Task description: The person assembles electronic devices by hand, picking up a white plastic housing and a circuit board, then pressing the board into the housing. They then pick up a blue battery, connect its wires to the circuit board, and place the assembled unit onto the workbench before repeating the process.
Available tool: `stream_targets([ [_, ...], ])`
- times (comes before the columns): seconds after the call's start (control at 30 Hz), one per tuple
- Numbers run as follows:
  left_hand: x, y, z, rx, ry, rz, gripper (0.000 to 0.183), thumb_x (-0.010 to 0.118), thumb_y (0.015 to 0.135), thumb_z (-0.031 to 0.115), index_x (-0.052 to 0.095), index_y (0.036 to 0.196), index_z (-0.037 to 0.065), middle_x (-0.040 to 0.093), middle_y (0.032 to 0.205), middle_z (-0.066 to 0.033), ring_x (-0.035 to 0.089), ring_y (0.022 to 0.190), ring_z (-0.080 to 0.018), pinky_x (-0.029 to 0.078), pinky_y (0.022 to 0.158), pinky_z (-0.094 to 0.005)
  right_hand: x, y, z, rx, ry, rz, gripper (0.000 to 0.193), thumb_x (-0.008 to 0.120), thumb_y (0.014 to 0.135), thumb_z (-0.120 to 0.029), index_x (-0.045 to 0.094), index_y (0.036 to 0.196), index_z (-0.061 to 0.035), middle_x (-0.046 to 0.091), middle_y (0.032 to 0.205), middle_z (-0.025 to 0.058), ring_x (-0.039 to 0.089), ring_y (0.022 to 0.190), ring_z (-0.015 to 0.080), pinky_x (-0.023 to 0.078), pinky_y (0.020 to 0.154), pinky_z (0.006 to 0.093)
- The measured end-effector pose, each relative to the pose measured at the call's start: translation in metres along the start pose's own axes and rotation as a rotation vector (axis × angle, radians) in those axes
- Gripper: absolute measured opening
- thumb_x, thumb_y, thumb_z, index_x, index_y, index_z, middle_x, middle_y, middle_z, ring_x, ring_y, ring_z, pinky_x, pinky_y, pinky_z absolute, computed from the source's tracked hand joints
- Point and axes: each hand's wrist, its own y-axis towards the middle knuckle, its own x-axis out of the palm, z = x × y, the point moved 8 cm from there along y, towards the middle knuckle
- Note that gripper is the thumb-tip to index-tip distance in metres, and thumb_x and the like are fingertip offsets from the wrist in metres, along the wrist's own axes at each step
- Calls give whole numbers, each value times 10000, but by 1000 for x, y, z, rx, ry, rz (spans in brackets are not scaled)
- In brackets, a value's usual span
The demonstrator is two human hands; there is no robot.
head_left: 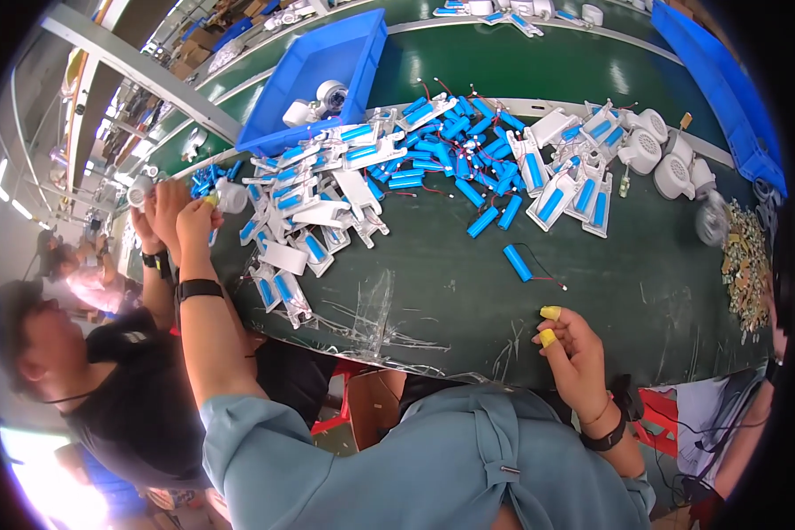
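My left hand [196, 225] reaches far to the left beside a co-worker's hands [163, 212]. Its fingers are curled closed, with a yellow finger cot showing, right by a white round housing [230, 196]; what they hold, if anything, is hidden. Over the front of the bench, my right hand [577, 358] has yellow cots on thumb and forefinger, their tips apart and nothing between them. Beyond it lies a single blue battery [518, 263] with thin wires. A heap of blue batteries [455, 141] sits farther back, between white casings with batteries in them [314, 199] and similar casings [565, 190].
A blue bin [254, 132] holding white parts stands at the back left, and another blue bin [724, 88] at the far right. White round housings [674, 175] and a pile of small circuit boards [745, 269] lie at right. A co-worker [97, 380] sits close on my left.
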Motion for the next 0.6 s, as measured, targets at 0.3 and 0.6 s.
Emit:
stream_targets([
  [0.3,80,2,-12,249,349,-133,520,588,925,364,544,1353,71,592,1306,-171,621,1038,-389,490,892,-440,-1,-3,-10,-38,-37,-61,299,530,921,22,542,1220,11,616,1044,79,634,893,117,514,732,229],
  [0.6,122,-183,-1,267,217,-78,458,520,981,163,435,1388,-28,449,1409,-223,432,1308,-357,318,1105,-402,-95,15,-18,67,-51,196,239,533,963,-66,556,1195,-10,633,917,42,631,795,87,503,650,217],
])
